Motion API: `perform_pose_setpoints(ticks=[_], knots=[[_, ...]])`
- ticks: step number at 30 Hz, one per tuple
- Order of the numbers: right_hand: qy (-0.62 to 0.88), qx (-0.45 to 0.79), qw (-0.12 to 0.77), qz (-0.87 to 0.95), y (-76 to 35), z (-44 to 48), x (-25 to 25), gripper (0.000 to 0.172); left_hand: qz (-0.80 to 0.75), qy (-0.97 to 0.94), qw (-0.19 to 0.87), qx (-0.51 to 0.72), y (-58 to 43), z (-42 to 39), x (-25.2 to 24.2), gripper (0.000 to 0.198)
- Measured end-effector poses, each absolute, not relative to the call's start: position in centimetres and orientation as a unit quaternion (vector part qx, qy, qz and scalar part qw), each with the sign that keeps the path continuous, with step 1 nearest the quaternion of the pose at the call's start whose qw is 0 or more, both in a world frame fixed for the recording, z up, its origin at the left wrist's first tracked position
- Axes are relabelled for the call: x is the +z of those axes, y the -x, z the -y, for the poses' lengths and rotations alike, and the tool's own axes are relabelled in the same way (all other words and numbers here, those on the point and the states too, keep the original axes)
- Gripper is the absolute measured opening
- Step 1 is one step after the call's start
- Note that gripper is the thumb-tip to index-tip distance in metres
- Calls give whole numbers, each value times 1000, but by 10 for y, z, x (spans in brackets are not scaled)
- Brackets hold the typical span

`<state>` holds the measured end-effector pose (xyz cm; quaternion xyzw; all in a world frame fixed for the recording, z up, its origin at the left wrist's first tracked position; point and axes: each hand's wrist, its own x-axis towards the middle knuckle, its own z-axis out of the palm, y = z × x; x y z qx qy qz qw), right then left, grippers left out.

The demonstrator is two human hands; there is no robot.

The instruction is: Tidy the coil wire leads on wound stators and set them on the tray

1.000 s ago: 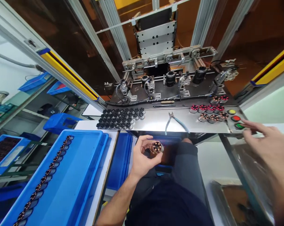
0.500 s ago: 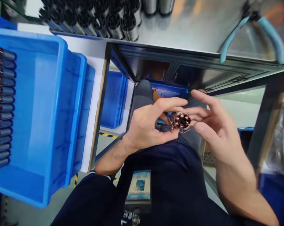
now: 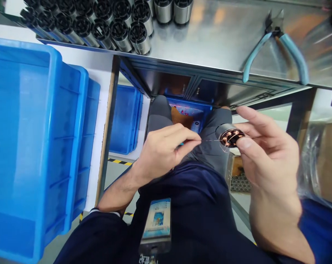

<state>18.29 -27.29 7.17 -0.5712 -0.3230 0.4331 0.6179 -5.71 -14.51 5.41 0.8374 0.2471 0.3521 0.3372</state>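
Note:
In the head view my right hand (image 3: pixel 265 154) grips a motor stator (image 3: pixel 228 132), a short metal cylinder with copper windings showing at its open end. The thumb presses on its rim and the fingers lie behind it. To the left, my left hand (image 3: pixel 168 148) pinches the end of a thin copper wire (image 3: pixel 211 140) between thumb and forefinger. The wire runs across the gap to the stator's wound end. Another short loose wire end hangs just below the stator. Both hands are above my lap.
Several metal cylinders with black slotted inserts (image 3: pixel 119 33) stand on the metal bench (image 3: pixel 210 44). Blue-handled cutters (image 3: pixel 276 40) lie near its right front edge. Stacked blue crates (image 3: pixel 53 146) are on my left, with wound stators in the top one.
My left hand has let go of the stator and moved left, and now pinches its wire. My right hand has closed on the stator and turned it. The view has shifted slightly.

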Motion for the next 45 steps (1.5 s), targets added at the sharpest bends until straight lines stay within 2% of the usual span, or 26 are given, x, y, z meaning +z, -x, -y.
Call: perform_pose_setpoints(ticks=[3,6,10,11,15,19,22,24,27,29,31,33,36,40,45], knots=[[571,400,664,273,-180,269,70,48,-318,-791,361,379,55,130,27,9],[553,385,705,222,-172,259,69,48,-378,-688,438,439,41,133,14,10],[508,392,742,198,-156,245,69,42,-299,-607,560,478,5,160,31,46],[499,395,746,193,-153,243,69,41,-287,-595,577,480,-3,165,37,48],[498,401,747,182,-143,240,66,44,-288,-531,642,473,-23,165,48,31],[504,400,744,179,-148,245,57,41,-339,-422,743,395,-21,154,23,40],[514,391,735,206,-160,255,52,39,-442,-430,673,409,-7,148,0,61],[538,380,714,235,-168,261,51,41,-462,-485,584,459,3,148,0,63],[571,372,685,256,-173,265,51,46,-365,-663,406,512,12,154,23,55],[572,380,672,276,-171,264,51,47,-284,-771,298,486,11,158,42,61],[565,394,658,303,-167,262,52,44,-254,-808,291,444,6,159,53,59],[563,409,642,323,-164,262,54,38,-251,-804,331,426,2,159,55,50],[584,402,617,343,-163,267,58,28,-261,-779,361,441,2,159,49,37],[604,364,612,357,-163,271,59,18,-259,-757,362,479,2,163,45,34],[557,494,629,226,-161,259,44,32,-280,-725,354,520,-5,163,49,31]])
